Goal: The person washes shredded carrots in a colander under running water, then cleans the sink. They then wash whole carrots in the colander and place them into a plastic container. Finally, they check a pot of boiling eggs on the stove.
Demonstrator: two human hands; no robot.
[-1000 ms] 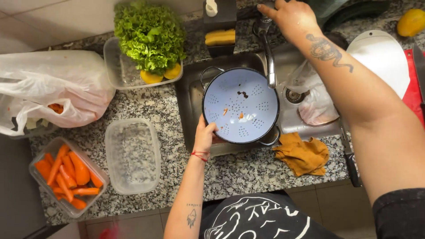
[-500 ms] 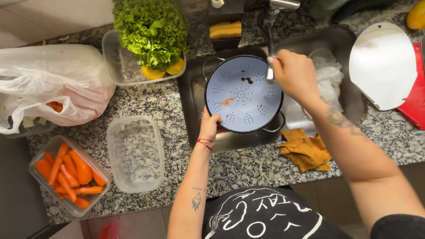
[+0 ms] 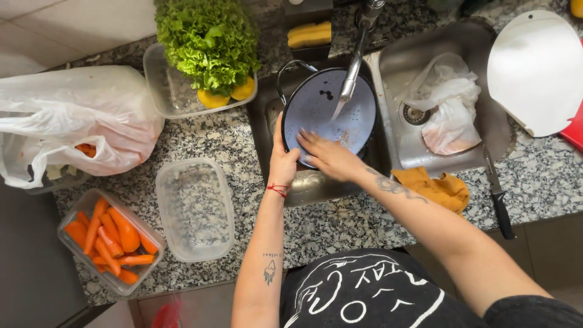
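Observation:
A pale blue colander (image 3: 319, 109) with dark handles is tilted in the left sink basin, under the metal tap (image 3: 358, 48), and water runs onto it. My left hand (image 3: 282, 161) grips the colander's near rim. My right hand (image 3: 328, 155) lies flat inside the bowl with fingers spread, touching its wet inner surface. A few small dark and orange bits stick to the inside.
An empty clear tub (image 3: 194, 209) and a tub of carrot pieces (image 3: 109, 240) sit on the granite counter (image 3: 231, 143) at left, beside a white plastic bag (image 3: 73, 124). Lettuce (image 3: 206, 39) fills another tub. The right basin (image 3: 480, 152) holds a plastic bag (image 3: 446, 106); an orange cloth (image 3: 434, 188), knife (image 3: 498, 194) and white board (image 3: 534, 70) lie near.
My right hand came down from the tap into the colander bowl. Water now runs. The colander has tilted lower into the basin while my left hand kept hold of its rim.

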